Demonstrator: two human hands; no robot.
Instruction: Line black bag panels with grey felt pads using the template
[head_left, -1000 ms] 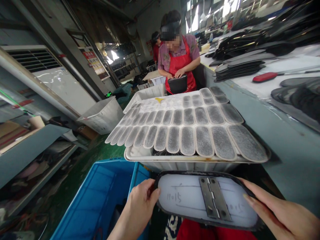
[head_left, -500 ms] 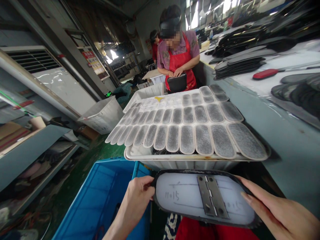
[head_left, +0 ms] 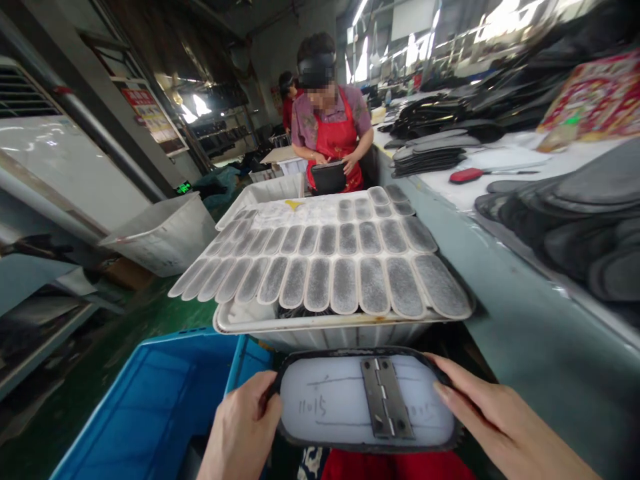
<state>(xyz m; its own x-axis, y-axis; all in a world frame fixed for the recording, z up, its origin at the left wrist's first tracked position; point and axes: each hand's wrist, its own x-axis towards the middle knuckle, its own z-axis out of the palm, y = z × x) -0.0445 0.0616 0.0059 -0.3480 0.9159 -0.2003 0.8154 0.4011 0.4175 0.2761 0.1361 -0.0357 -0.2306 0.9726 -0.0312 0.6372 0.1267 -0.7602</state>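
Held level in front of me is an oval white plastic template (head_left: 340, 413) with handwritten marks and a black edging around its rim. A metal hinge (head_left: 386, 399) is fixed across it, right of its middle. My left hand (head_left: 247, 420) pinches the left end of the black edging between thumb and fingers. My right hand (head_left: 493, 417) grips the right end, thumb on the white face and fingers behind the edge. Just beyond, rows of grey oval pads (head_left: 345, 287) with pale borders lie on a board over a white tub (head_left: 325, 327).
A blue crate (head_left: 145, 393) stands below left, with something dark inside. To the right, a long table (head_left: 500, 287) bears stacks of dark pieces (head_left: 590, 220) and a red-handled tool (head_left: 466, 175). Across the board, a co-worker in a red apron (head_left: 336, 140) handles a black pouch (head_left: 329, 178).
My view has swung to the right, so the surroundings shift left. The template stays between both hands and sits more level. The co-worker's hands have moved apart on the pouch.
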